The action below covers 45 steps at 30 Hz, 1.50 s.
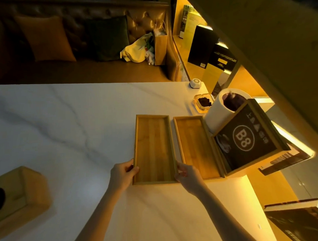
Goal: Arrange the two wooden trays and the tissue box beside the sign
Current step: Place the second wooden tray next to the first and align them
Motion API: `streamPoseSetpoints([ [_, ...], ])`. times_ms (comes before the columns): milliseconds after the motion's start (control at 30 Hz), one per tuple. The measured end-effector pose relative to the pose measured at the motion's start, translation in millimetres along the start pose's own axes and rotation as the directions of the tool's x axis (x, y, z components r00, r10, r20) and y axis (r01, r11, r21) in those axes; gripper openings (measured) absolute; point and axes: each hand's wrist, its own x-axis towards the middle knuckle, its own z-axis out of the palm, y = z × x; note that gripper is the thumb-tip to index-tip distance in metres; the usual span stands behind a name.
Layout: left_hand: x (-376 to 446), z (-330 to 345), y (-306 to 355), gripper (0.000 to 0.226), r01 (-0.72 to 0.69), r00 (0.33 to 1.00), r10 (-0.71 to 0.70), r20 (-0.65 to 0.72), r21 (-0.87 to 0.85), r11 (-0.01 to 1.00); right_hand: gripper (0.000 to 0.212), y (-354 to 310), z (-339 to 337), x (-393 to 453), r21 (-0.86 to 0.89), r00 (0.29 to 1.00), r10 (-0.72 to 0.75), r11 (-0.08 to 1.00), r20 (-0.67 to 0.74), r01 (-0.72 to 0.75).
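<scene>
Two shallow wooden trays lie side by side on the white marble table (64,123). The right tray (196,146) rests against the wooden-framed black sign marked B8 (249,138). The left tray (153,149) sits just left of it, a narrow gap between them. My left hand (123,173) grips the left tray's near left edge, thumb over the rim. My right hand (186,174) grips its near right corner. The wooden tissue box (18,195) stands apart at the table's near left edge, with a dark round opening.
Behind the sign stand a white cylindrical bin (221,109), a glass ashtray (203,102) and a small white call button (195,83). A leather sofa with cushions (43,37) and bags (145,48) lies beyond the table. Shelves with books (302,221) run along the right.
</scene>
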Motion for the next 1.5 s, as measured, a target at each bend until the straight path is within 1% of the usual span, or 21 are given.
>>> streamPoseSetpoints([
  [233,16,18,-9,0.038,0.034,0.999,-0.035,0.032,0.012,0.999,0.043,15,4,15,0.012,0.999,0.033,0.999,-0.023,-0.033],
  [333,20,23,-12,0.038,0.016,1.000,-0.018,0.025,0.066,0.998,0.039,17,7,18,-0.028,0.998,0.022,0.999,-0.056,-0.023],
  [500,23,26,-16,0.040,0.022,1.000,-0.021,-0.008,0.102,0.995,0.034,14,15,18,-0.090,0.996,0.005,0.996,-0.087,-0.013],
  [733,24,32,-19,0.038,0.024,0.999,-0.019,-0.039,0.143,0.989,0.038,15,24,17,-0.195,0.982,0.040,0.978,-0.182,-0.076],
  [900,23,36,-19,0.038,0.014,0.999,-0.007,-0.047,0.159,0.987,0.046,16,31,17,-0.262,0.968,0.064,0.957,-0.241,-0.128],
  [967,23,37,-20,0.038,0.009,0.999,-0.001,-0.043,0.176,0.984,0.046,19,34,15,-0.298,0.968,0.044,0.947,-0.247,-0.119],
  [1100,24,38,-23,0.039,-0.014,0.999,0.021,-0.027,0.229,0.973,0.040,24,40,11,-0.384,0.971,-0.039,0.922,-0.235,-0.055],
  [1167,20,38,-23,0.039,-0.031,0.999,0.035,-0.013,0.243,0.970,0.037,24,42,7,-0.435,0.954,-0.111,0.900,-0.278,-0.022],
  [1233,12,38,-24,0.039,-0.068,0.997,0.077,-0.023,0.265,0.962,0.039,28,45,1,-0.504,0.922,-0.206,0.863,-0.328,0.014],
  [1267,5,38,-27,0.040,-0.104,0.992,0.119,-0.032,0.301,0.948,0.043,31,48,-4,-0.526,0.905,-0.249,0.850,-0.344,0.034],
  [1333,-9,40,-34,0.044,-0.195,0.974,0.225,-0.018,0.437,0.878,0.048,38,54,-16,-0.580,0.903,-0.306,0.811,-0.302,0.081],
  [1367,-15,41,-39,0.047,-0.227,0.966,0.257,0.013,0.506,0.832,0.046,44,58,-21,-0.626,0.902,-0.335,0.774,-0.274,0.098],
  [1400,-21,42,-42,0.051,-0.241,0.965,0.256,0.053,0.560,0.793,0.042,50,63,-24,-0.666,0.904,-0.349,0.739,-0.247,0.103],
  [1433,-25,43,-46,0.056,-0.246,0.966,0.241,0.090,0.598,0.763,0.045,54,66,-28,-0.690,0.921,-0.320,0.719,-0.220,0.085],
  [1500,-33,47,-53,0.064,-0.250,0.967,0.215,0.135,0.652,0.716,0.061,58,68,-34,-0.709,0.961,-0.215,0.705,-0.173,0.030],
])
